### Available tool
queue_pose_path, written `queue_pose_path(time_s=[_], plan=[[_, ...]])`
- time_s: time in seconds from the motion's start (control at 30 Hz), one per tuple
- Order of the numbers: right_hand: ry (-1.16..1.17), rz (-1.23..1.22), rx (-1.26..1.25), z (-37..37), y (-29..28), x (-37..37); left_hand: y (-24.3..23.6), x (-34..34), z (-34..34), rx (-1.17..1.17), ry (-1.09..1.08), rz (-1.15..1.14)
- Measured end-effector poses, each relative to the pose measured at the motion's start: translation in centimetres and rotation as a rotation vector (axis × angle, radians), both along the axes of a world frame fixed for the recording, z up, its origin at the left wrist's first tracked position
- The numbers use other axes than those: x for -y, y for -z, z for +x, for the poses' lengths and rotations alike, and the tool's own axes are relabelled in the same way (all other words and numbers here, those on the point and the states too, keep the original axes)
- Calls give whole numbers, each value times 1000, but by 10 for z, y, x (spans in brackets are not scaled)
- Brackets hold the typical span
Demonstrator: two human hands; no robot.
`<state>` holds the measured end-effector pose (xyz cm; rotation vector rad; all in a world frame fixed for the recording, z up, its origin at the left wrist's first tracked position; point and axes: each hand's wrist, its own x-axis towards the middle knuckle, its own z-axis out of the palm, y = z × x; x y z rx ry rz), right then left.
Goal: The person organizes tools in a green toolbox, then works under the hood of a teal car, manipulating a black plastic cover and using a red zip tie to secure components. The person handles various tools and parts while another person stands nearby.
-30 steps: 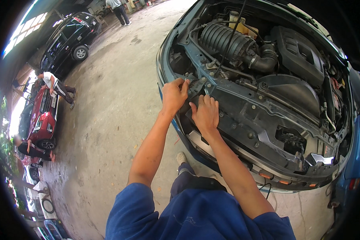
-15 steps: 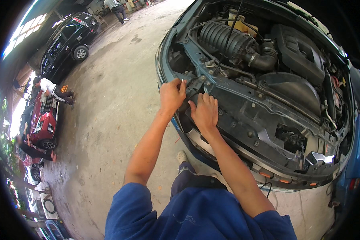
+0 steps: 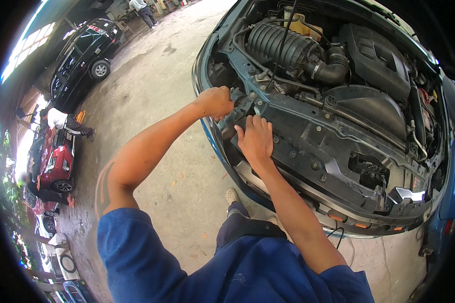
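Hands at the front corner of a blue vehicle's [image 3: 241, 61] exposed engine bay.
The left hand [image 3: 217, 102] is curled into a fist at the corner, knuckles up; whether its fingers are clamped on anything cannot be told. The right hand [image 3: 256, 139] lies over the near end of the black cover panel [image 3: 301, 144], thumb apart from the bent fingers. This panel runs along the front of the bay; behind it lie a ribbed black air housing [image 3: 270, 44], a yellowish reservoir [image 3: 307, 29] and a black engine cover [image 3: 376, 56]. Markings: a faint emblem on the blue shirt [image 3: 197, 283] and red marking on the rear window of a black car [image 3: 78, 63], both too small to read.
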<state>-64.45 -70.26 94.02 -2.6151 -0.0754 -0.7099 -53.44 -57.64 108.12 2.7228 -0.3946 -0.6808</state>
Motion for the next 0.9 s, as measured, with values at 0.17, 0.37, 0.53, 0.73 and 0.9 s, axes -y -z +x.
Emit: queue_pose_path(time_s=[0.17, 0.37, 0.53, 0.73, 0.9], plan=[[27, -49, -53, -1, -1, -1, 11, -6, -3, 272, 285, 53], [15, -35, -55, 0, -2, 0, 21, -6, -1, 451, 417, 137], [-2, 3, -60, -1, -4, 0, 10, -15, 8, 448, 676, 210], [20, -31, -32, -1, -3, -1, -5, -20, 44, 695, 1405, 223], [20, -25, -1, 0, -1, -1, -11, -15, 58, 728, 1628, 200]])
